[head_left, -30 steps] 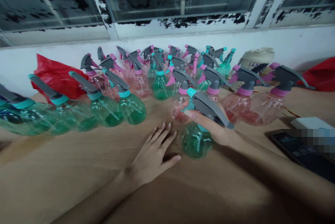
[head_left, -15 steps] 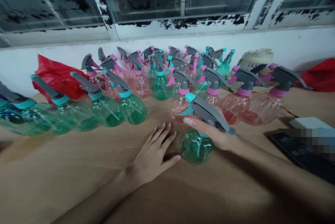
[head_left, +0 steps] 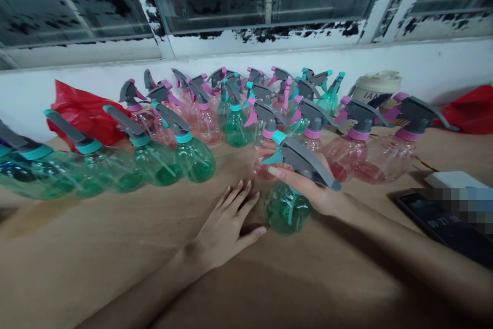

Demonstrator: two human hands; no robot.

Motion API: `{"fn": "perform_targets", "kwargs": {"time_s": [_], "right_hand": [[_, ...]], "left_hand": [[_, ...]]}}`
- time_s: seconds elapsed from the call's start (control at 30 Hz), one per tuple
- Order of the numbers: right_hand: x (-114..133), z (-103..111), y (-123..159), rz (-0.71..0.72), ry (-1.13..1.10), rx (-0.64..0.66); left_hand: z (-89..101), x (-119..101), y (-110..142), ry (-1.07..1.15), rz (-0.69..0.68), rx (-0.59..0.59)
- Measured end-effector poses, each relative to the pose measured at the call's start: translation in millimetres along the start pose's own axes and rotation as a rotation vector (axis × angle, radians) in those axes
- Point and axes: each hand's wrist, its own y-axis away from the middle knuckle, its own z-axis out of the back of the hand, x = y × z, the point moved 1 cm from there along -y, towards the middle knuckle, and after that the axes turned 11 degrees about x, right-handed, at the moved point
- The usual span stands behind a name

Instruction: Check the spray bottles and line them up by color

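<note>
My right hand (head_left: pixel 308 188) is wrapped round the neck of a green spray bottle (head_left: pixel 287 208) with a grey trigger head and teal nozzle (head_left: pixel 298 157). The bottle stands upright on the wooden table (head_left: pixel 115 247), just in front of the rows of bottles. My left hand (head_left: pixel 227 224) lies flat on the table with its fingers stretched out, a little to the left of the green bottle and apart from it. It holds nothing.
Several pink and green spray bottles (head_left: pixel 234 108) stand along the white wall. A row of green ones (head_left: pixel 154 157) runs off to the left. Red bags (head_left: pixel 82 111) lie at both ends. A phone (head_left: pixel 442 221) and a white box (head_left: pixel 452 180) lie at right. A cream tub (head_left: pixel 377 85) stands behind.
The green bottle in my right hand has shifted slightly toward the bottle rows and a bit left. My left hand has stayed flat in place.
</note>
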Motion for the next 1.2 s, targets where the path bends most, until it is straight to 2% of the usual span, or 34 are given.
{"fn": "perform_targets", "kwargs": {"time_s": [0.2,0.43,0.7,0.83,1.07,1.2], "right_hand": [[-7,2,-2,0.029,0.048,-0.015],[0,4,1,0.011,0.158,-0.053],[-6,3,-4,-0.003,0.003,0.028],[-7,1,-3,-0.021,-0.034,-0.003],[-18,-1,0,0.032,0.007,-0.057],[-21,-5,2,0.017,-0.005,-0.099]], "left_hand": [[-1.0,1,-1,-0.005,-0.007,-0.005],[1.1,0,-1,0.009,-0.001,0.003],[-1.1,1,0,-0.001,0.004,-0.007],[-2.3,2,0,0.024,-0.008,-0.016],[-3.3,2,1,0.107,0.002,-0.054],[1.6,-2,3,0.268,0.036,-0.093]]}}
